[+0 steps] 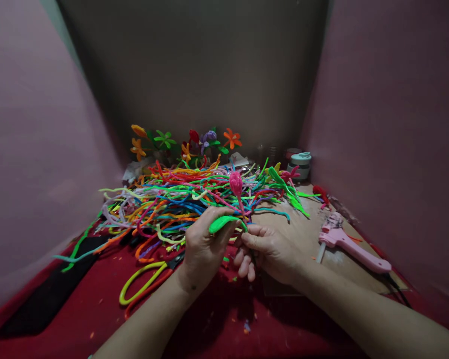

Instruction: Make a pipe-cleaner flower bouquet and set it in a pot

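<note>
A pink pipe-cleaner flower bud (236,184) stands upright above my two hands on a thin stem. A bright green pipe-cleaner leaf (224,223) arches from that stem over the fingers of my left hand (205,247). My left hand is closed around the flower's stem and leaf, its fingertips partly hidden behind the leaf. Thumb and forefinger of my right hand (271,249) pinch the stem where the leaf's thin end meets it; the other fingers curl below. The lower stem is mostly hidden by the right hand.
Behind the hands lies a heap of colourful pipe cleaners (187,194), with finished flowers (164,138) at the back. Scissors (144,284) rest at left near a black strip (52,289). At right, a pink glue gun (353,247) lies on a board (299,229), with a lidded jar (300,167) behind.
</note>
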{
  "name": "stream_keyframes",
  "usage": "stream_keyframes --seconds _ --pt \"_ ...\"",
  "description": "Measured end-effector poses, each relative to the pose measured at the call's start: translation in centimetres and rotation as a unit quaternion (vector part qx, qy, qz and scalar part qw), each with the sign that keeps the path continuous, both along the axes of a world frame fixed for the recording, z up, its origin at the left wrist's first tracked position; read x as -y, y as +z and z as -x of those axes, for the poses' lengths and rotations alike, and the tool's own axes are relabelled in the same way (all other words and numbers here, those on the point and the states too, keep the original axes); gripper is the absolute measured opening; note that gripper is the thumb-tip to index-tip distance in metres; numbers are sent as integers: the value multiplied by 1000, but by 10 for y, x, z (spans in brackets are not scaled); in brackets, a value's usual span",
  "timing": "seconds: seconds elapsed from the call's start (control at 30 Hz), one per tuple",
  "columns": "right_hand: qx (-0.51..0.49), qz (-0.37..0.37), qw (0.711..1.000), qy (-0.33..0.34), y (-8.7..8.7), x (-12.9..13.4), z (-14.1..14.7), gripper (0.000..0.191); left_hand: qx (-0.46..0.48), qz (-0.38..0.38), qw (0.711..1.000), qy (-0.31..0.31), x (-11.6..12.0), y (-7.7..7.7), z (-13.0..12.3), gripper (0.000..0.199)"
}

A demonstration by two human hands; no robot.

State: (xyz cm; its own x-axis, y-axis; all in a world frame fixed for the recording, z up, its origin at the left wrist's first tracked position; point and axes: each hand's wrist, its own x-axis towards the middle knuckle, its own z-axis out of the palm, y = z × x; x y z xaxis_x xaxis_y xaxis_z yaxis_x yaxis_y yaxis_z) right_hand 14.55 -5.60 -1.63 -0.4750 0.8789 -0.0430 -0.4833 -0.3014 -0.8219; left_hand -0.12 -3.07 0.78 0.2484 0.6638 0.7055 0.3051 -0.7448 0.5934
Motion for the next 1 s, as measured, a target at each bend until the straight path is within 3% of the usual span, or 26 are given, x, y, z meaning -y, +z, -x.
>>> stream_keyframes --seconds 0.17,0.3,0.4,0.5,0.6,0.7,0.8,0.87,1.0 --pt "29 -13 999 -27 9 -1 1 23 -45 -44 998 30 1 18 6 5" --pt "27 -34 999 -31 21 -4 2 24 -12 -53 997 51 -4 34 10 9" --pt "38 -67 995 -60 29 -10 2 24 -52 -134 988 58 -8 44 14 15" --pt "34 -88 991 -97 33 -19 4 25 -111 -220 965 89 -16 47 19 18" --pt "38 -101 987 -121 34 -27 5 28 -146 -217 958 121 -27 44 24 17" --pt "75 -124 977 -159 32 -31 4 32 -133 -134 978 88 -36 37 27 17" --pt "112 -157 957 -215 28 -31 2 33 -45 66 997 20 -40 31 27 28" --pt "133 -175 945 -243 25 -31 0 31 41 220 974 -22 -41 28 27 34" --pt "157 -202 931 -260 20 -28 1 30 119 436 885 -113 -37 26 26 31"
